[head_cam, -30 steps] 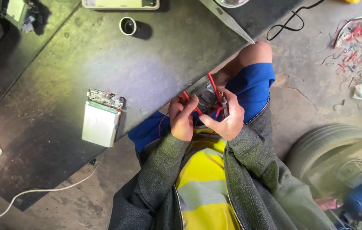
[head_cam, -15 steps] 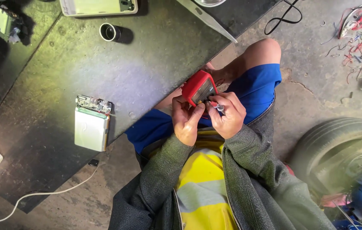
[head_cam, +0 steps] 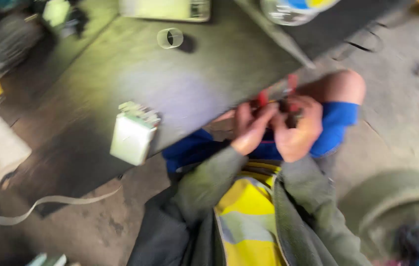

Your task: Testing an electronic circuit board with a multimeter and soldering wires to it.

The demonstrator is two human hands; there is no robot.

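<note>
Both hands meet over the lap, just past the near edge of the dark bench [head_cam: 121,74], and between them sits a small red device [head_cam: 268,96], only partly visible through heavy blur. Going left to right: a pale boxy unit [head_cam: 130,140] with a strip of components at its top end lies on the bench, a pale cable [head_cam: 47,204] trails across the floor below it, and a small clear ring [head_cam: 170,38] rests farther back. Next comes the left hand [head_cam: 249,129], fingers curled in a narrow grip against the left side of the red device, thumb up near its top. Touching it, the right hand [head_cam: 298,129] wraps the device's right side, its fingers closed around something dark; whether that is part of the device or a separate piece I cannot tell. Handling this well seems to call for keeping the device braced steady against the blue-clad knee [head_cam: 335,118], with one hand holding firm while the other works in small motions.
</note>
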